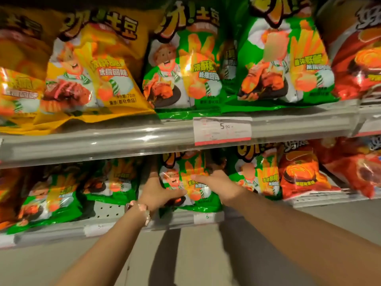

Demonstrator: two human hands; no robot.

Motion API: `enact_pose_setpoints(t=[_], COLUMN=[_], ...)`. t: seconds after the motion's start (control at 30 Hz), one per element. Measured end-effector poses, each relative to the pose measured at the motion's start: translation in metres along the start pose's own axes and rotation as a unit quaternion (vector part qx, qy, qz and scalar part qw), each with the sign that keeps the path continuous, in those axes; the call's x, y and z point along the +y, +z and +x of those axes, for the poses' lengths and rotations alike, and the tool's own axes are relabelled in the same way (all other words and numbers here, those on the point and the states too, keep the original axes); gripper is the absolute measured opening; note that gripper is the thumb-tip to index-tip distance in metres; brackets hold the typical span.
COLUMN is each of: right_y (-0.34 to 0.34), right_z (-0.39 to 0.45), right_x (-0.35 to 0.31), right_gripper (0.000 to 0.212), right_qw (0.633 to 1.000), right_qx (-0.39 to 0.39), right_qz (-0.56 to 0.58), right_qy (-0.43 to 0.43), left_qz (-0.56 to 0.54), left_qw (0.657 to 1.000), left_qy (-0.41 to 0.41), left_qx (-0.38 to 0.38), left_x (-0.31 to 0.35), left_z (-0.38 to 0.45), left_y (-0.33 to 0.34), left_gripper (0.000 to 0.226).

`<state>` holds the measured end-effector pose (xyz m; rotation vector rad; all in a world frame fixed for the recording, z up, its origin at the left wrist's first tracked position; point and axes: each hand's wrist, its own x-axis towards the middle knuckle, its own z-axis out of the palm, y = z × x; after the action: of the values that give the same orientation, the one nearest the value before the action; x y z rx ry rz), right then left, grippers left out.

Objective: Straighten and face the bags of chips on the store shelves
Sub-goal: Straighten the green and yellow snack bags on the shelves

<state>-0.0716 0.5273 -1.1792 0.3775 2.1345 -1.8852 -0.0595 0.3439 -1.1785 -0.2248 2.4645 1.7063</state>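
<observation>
A green chip bag point(186, 172) stands upright at the middle of the lower shelf point(115, 227). My left hand point(157, 191) grips its left edge, thumb across the front near the bottom. My right hand point(218, 184) grips its right edge, thumb laid over the front. More green bags point(51, 195) lean back to the left, and another green bag point(255, 174) stands just right of it. The far sides of both hands are hidden behind the bag.
The upper shelf point(123, 139) carries yellow bags point(92, 69), green bags point(185, 67) and red bags point(358, 58), with a price tag point(222, 130) on its rail. Red bags point(303, 172) fill the lower shelf's right end. Grey floor lies below.
</observation>
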Motion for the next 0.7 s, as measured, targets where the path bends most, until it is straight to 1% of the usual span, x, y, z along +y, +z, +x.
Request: enact_pose_setpoints(t=[0.03, 0.1, 0.13, 0.17, 0.2, 0.23, 0.27, 0.3, 0.37, 0.43, 0.5, 0.6, 0.63, 0.7], right_y=[0.003, 0.008, 0.011, 0.015, 0.015, 0.014, 0.012, 0.01, 0.004, 0.001, 0.002, -0.001, -0.005, -0.017], right_z=[0.003, 0.002, -0.003, -0.006, -0.003, 0.0, 0.004, 0.001, -0.005, -0.006, -0.01, -0.013, -0.015, -0.019], right_x=[0.001, 0.006, 0.005, 0.006, 0.012, 0.016, 0.021, 0.019, 0.017, 0.018, 0.017, 0.014, 0.01, 0.005], right_gripper=[0.058, 0.046, 0.049, 0.068, 0.091, 0.105, 0.103, 0.094, 0.078, 0.071, 0.068, 0.066, 0.067, 0.073], right_qw=[1.0, 1.0, 0.998, 0.994, 0.986, 0.976, 0.963, 0.951, 0.94, 0.931, 0.927, 0.924, 0.924, 0.93], right_qx=[-0.001, 0.007, 0.006, 0.008, 0.004, -0.005, -0.011, -0.012, -0.013, -0.003, -0.003, -0.024, -0.031, -0.039], right_qz=[-0.001, -0.028, -0.063, -0.106, -0.162, -0.212, -0.264, -0.301, -0.333, -0.357, -0.363, -0.368, -0.365, -0.337], right_qy=[-0.001, -0.01, -0.023, -0.031, -0.04, -0.044, -0.055, -0.063, -0.071, -0.082, -0.092, -0.105, -0.112, -0.138], left_qz=[0.007, 0.002, 0.003, 0.009, 0.015, 0.02, 0.025, 0.03, 0.047, 0.095, 0.124, 0.158, 0.183, 0.239], left_qw=[1.0, 0.999, 0.999, 0.999, 0.998, 0.998, 0.997, 0.997, 0.997, 0.993, 0.99, 0.985, 0.979, 0.96], left_qy=[0.007, 0.013, 0.012, 0.009, 0.007, 0.004, 0.002, -0.001, 0.003, 0.011, 0.006, -0.001, 0.004, 0.026], left_qx=[0.008, 0.03, 0.042, 0.052, 0.061, 0.066, 0.066, 0.068, 0.063, 0.063, 0.059, 0.072, 0.086, 0.142], left_x=[-0.003, -0.01, -0.011, -0.011, -0.008, -0.008, -0.009, -0.01, -0.007, -0.002, -0.002, 0.004, 0.007, 0.017], left_z=[0.001, 0.001, 0.0, 0.0, -0.003, -0.001, 0.001, 0.005, 0.008, 0.005, 0.003, -0.002, -0.002, -0.004], left_y=[0.002, 0.004, 0.007, 0.01, 0.013, 0.015, 0.018, 0.02, 0.025, 0.028, 0.031, 0.036, 0.038, 0.046], left_gripper=[0.088, 0.096, 0.098, 0.095, 0.085, 0.074, 0.065, 0.06, 0.053, 0.048, 0.05, 0.051, 0.05, 0.048])
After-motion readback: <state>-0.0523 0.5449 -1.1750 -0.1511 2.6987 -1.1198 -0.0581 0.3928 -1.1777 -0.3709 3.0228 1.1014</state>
